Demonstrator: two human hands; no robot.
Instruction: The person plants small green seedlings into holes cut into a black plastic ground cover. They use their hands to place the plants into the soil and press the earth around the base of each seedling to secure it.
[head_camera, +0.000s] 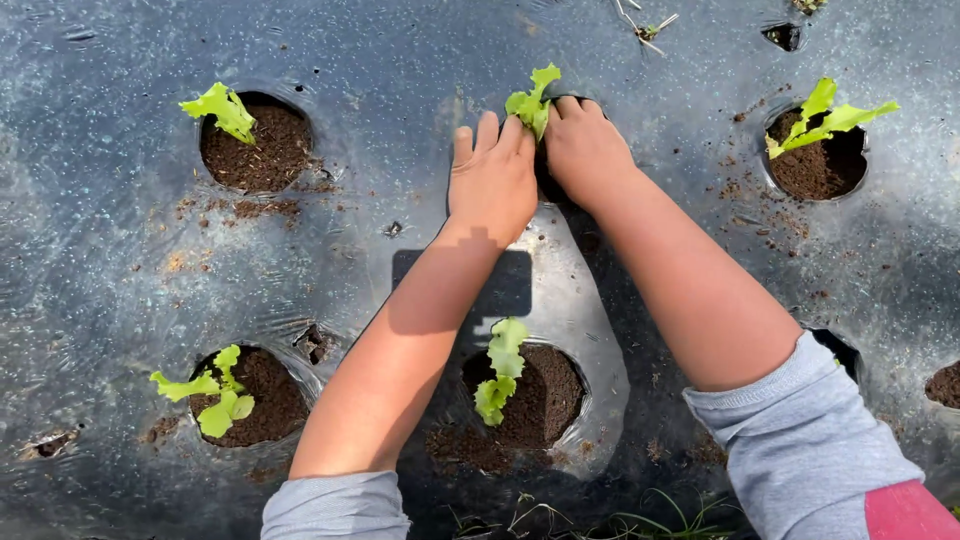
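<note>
A small light-green lettuce seedling (531, 100) stands in a hole in the black plastic mulch sheet (120, 250) at the top middle. My left hand (490, 180) lies flat against its left side, fingers together and pressed down at the hole's edge. My right hand (583, 150) presses on the seedling's right side, its fingers curled down into the hole. The two hands close in around the plant's base; the soil there is hidden by them.
Other holes with brown soil hold seedlings: top left (222, 108), top right (825, 115), bottom left (215, 390) and bottom middle (500, 370). Loose soil crumbs lie on the plastic. Small tears (785, 36) and part-seen holes (945, 385) are at the right.
</note>
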